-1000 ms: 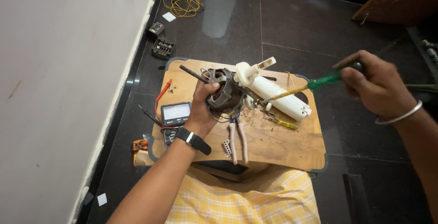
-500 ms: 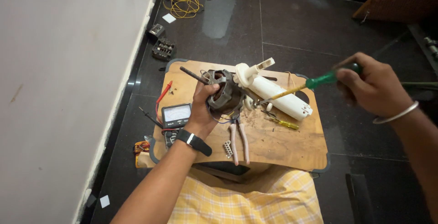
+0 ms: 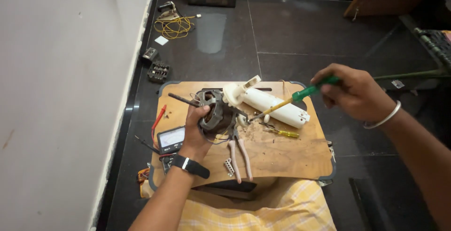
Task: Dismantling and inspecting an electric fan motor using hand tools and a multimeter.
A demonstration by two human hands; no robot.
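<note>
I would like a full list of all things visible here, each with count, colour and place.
wooden board: 1, brown, centre, over the lap
motor: 1, grey, on board, in left hand
white housing: 1, white, board top
green screwdriver: 1, green handle, in right hand, tip near motor
small screwdriver: 1, yellow, on board
pliers: 1, pink handles, on board
meter: 1, black, board's left edge
yellow wire: 1 coil, floor by wall
left hand: 1, holding motor
right hand: 1, holding green screwdriver

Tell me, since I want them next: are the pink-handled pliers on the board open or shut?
Open: the pliers lie flat on the wooden board, their two pink handles spread apart toward the near edge.
</note>
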